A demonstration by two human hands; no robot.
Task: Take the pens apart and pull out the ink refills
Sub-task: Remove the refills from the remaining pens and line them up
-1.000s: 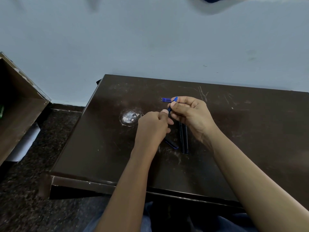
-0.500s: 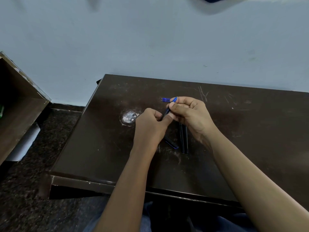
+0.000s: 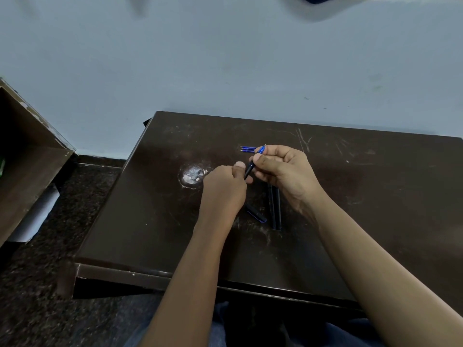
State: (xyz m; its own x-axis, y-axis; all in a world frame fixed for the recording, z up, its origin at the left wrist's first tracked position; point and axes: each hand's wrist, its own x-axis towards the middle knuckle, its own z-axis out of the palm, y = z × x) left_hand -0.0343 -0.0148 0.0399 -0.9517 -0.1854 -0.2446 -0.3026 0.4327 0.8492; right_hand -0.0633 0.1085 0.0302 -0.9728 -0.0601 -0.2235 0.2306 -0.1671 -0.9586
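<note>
Above the dark table (image 3: 375, 196) both hands hold one dark pen with a blue tip (image 3: 251, 164), tilted up to the right. My right hand (image 3: 283, 171) pinches its blue tip end, and my left hand (image 3: 224, 186) grips its lower barrel end. Blue ink refills (image 3: 248, 148) lie on the table just beyond my right hand. Two dark pen barrels (image 3: 274, 209) lie side by side under my right wrist, and a short dark cap piece (image 3: 255, 213) lies beside them.
A worn pale patch (image 3: 192, 176) marks the table left of my hands. A brown wooden box (image 3: 27, 159) stands at the left on the dark speckled floor (image 3: 50, 284). A pale wall (image 3: 225, 58) runs behind the table.
My left hand has slid a little down and left along the pen, so more of the dark barrel shows between my hands. The parts on the table have not moved.
</note>
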